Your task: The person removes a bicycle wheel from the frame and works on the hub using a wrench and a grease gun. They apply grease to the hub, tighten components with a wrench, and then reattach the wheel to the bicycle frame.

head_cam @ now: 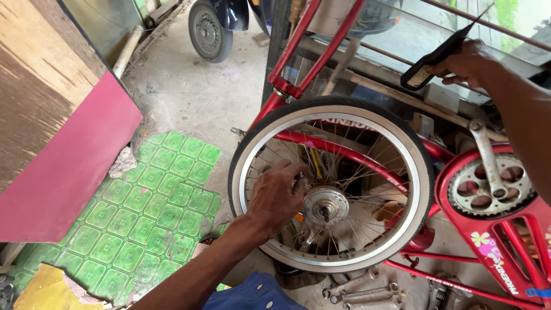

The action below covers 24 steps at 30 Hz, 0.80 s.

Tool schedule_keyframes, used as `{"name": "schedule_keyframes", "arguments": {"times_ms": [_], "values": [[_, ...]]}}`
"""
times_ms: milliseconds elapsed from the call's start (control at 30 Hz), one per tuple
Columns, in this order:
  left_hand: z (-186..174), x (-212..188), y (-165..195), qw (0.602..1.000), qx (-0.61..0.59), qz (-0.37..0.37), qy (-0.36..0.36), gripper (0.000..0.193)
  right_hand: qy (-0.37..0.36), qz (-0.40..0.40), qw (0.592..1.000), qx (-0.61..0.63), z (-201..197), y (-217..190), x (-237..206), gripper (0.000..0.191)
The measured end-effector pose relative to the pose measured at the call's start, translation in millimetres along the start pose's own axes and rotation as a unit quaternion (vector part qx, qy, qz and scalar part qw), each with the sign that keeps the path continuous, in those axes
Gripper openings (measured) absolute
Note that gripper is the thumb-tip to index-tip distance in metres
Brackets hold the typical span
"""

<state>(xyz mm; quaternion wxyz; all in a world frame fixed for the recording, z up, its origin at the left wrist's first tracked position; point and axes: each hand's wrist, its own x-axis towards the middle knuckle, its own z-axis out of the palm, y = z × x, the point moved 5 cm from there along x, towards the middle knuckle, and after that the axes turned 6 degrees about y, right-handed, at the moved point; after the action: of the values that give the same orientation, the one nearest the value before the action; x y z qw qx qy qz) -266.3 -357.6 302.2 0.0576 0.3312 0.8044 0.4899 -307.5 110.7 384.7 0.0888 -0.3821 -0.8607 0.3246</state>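
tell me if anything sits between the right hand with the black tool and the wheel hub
Yes. The right hand holds the black tool above the wheel; the tyre, rim and spokes lie between it and the hub, where the left hand already rests.

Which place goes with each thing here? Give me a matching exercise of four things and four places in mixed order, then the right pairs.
Things:
1. left hand
2. right hand
3. wrenches
4. scooter wheel

Places:
A. at the top of the view, on the concrete
B. at the hub of the bicycle wheel
C. on the floor below the bicycle wheel
D. raised at upper right, holding a black-handled tool

Pairs: 1-B, 2-D, 3-C, 4-A
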Motion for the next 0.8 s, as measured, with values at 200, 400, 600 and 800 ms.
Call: {"name": "schedule_keyframes", "arguments": {"times_ms": [200, 400, 600, 800], "values": [[-4.1, 6.6, -4.0, 1.000, -0.003, 0.019, 0.018, 0.027, 0.027, 0.027, 0.999, 0.036, 11.9, -7.3, -0.7, 0.043], [-4.1, 10.8, -9.3, 1.000, -0.010, 0.013, 0.014, 0.025, 0.066, 0.057, 0.995, 0.050, 20.7, -7.3, -2.2, 0.045], [-3.7, 12.1, -11.2, 1.000, -0.015, 0.005, 0.008, 0.026, 0.039, 0.085, 0.995, 0.020, 19.9, 0.5, 4.9, 0.029], [1.5, 15.4, -1.6, 0.999, -0.027, 0.025, 0.002, 0.027, 0.044, 0.054, 0.996, -0.056, -13.4, -13.2, -15.0, 0.020]]}}
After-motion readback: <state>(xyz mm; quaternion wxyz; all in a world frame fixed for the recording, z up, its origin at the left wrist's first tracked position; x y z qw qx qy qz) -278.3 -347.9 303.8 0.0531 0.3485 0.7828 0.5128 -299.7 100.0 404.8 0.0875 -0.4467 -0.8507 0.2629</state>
